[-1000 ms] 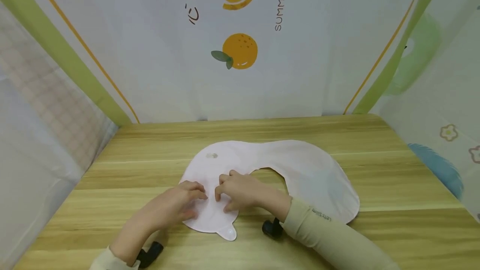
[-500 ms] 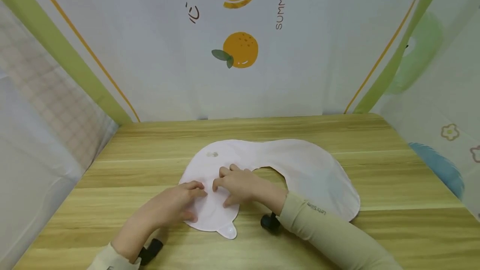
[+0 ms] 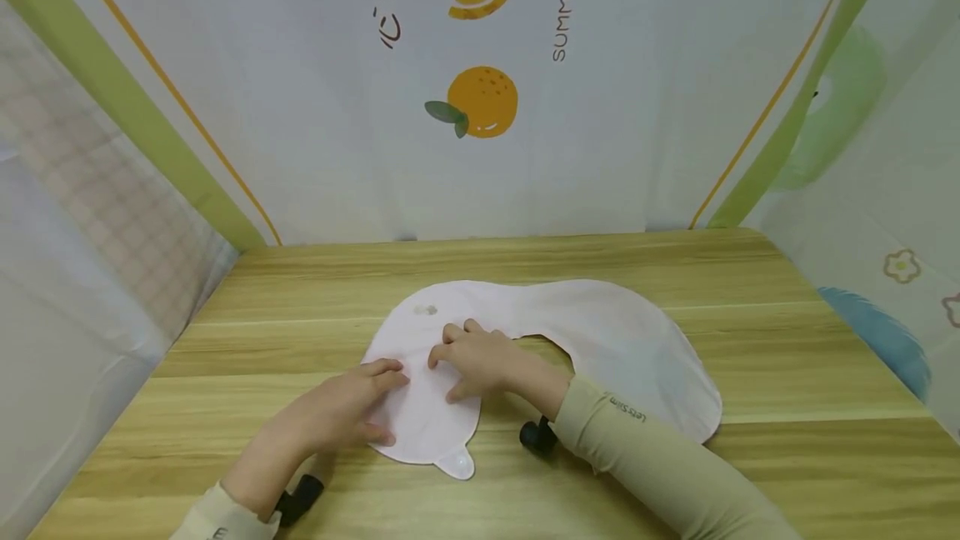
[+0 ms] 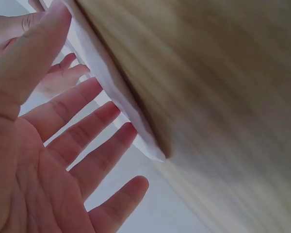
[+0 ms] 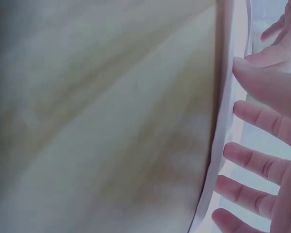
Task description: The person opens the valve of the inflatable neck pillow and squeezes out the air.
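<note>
A pale pink, U-shaped neck pillow (image 3: 622,332) lies nearly flat on the wooden table, its curved middle toward the back wall. My left hand (image 3: 341,407) rests at the outer edge of its left lobe, fingers spread and slightly bent. In the left wrist view, the fingertips (image 4: 123,133) are right at the pillow's edge. Across the same lobe, my right hand (image 3: 480,361) touches the inner side with loosely bent, spread fingers. The right wrist view has its fingertips (image 5: 231,151) along the rim. A small rounded tab (image 3: 457,463) sticks out at the lobe's front end.
The wood-grain table (image 3: 795,373) extends on both sides of the pillow. A white cloth (image 3: 592,132) printed with oranges hangs behind it, with more printed cloth at left and right. Black wrist mounts (image 3: 537,437) sit beneath both wrists.
The right hand has shifted slightly toward the back of the table. The left hand has barely moved, and the pink fabric between the hands looks a little flatter and smoother.
</note>
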Demonstrator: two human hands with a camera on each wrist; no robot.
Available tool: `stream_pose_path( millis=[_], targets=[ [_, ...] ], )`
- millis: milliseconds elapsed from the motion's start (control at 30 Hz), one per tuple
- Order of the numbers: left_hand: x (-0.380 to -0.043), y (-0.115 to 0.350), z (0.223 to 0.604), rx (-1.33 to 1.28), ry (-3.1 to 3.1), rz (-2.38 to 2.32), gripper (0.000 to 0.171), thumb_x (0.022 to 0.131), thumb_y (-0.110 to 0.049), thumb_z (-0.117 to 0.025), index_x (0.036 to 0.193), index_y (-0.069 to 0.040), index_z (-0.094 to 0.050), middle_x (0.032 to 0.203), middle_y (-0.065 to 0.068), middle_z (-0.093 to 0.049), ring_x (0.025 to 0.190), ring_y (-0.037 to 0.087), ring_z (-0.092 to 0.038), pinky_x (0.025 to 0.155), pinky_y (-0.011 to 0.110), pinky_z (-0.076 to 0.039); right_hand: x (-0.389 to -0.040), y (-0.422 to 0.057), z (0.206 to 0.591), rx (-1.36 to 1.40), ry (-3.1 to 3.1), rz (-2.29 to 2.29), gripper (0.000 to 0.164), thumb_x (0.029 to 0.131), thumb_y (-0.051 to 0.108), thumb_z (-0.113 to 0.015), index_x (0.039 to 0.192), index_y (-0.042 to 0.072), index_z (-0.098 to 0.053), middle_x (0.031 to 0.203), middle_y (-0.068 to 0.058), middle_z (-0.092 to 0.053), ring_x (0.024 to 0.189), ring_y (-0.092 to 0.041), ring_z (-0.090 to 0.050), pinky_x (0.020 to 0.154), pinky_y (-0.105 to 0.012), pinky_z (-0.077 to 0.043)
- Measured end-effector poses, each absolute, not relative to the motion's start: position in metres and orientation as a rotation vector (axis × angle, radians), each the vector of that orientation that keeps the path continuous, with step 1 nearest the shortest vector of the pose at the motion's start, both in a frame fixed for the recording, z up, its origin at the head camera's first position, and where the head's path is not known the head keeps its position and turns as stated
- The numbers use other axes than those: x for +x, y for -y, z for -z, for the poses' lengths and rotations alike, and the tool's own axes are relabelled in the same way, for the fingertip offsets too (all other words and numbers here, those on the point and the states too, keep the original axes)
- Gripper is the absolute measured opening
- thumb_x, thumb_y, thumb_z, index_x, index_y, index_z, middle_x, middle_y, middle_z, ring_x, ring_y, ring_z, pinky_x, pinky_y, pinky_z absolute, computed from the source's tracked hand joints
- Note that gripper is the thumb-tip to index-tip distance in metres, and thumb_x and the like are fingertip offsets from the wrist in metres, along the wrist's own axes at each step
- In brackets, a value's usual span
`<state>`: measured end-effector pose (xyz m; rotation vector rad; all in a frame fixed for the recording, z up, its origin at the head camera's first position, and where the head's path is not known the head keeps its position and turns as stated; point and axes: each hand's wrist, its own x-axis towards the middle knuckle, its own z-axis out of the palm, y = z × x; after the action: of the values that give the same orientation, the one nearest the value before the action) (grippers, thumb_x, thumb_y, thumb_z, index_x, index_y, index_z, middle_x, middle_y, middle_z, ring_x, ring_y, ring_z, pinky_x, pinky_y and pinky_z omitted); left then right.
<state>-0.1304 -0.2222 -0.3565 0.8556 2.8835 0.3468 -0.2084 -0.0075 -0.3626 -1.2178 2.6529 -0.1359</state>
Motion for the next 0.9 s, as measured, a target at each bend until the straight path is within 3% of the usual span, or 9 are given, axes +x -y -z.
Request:
stream_pose_path(
  millis=[233, 567, 900],
  targets=[
    [-0.129, 0.225, 0.358, 0.805, -2.885, -0.354, 0.068, 0.071, -0.033, -0.077, 0.126, -0.002, -0.053, 0.136, 0.016, -0.047, 0.122, 0.034, -0.047, 0.096, 0.048, -0.043, -0.212, 0.005, 0.363, -1.182, -2.656, 0.171, 0.046, 0.077, 0.043, -0.072, 0.12, 0.035, -0.058, 0.119, 0.006, -0.049, 0.103, -0.016, -0.043, 0.065, -0.031, -0.045],
    [-0.135, 0.221, 0.356, 1.105, -2.917, -0.331, 0.037, 0.079, -0.018, -0.071, 0.113, -0.005, -0.062, 0.124, 0.01, -0.056, 0.113, 0.025, -0.055, 0.093, 0.04, -0.047, -0.212, 0.005, 0.356, -1.276, -2.631, 0.267, 0.034, 0.079, 0.036, -0.072, 0.111, 0.03, -0.064, 0.115, 0.005, -0.053, 0.098, -0.016, -0.046, 0.065, -0.029, -0.047],
    [-0.141, 0.221, 0.357, 1.066, -2.866, -0.295, 0.045, 0.072, -0.024, -0.077, 0.111, -0.006, -0.062, 0.126, 0.012, -0.055, 0.115, 0.027, -0.053, 0.094, 0.041, -0.046, -0.215, 0.008, 0.359, -1.241, -2.597, 0.236, 0.029, 0.079, 0.034, -0.072, 0.107, 0.032, -0.065, 0.117, 0.006, -0.051, 0.1, -0.017, -0.043, 0.065, -0.031, -0.046]
  ],
)
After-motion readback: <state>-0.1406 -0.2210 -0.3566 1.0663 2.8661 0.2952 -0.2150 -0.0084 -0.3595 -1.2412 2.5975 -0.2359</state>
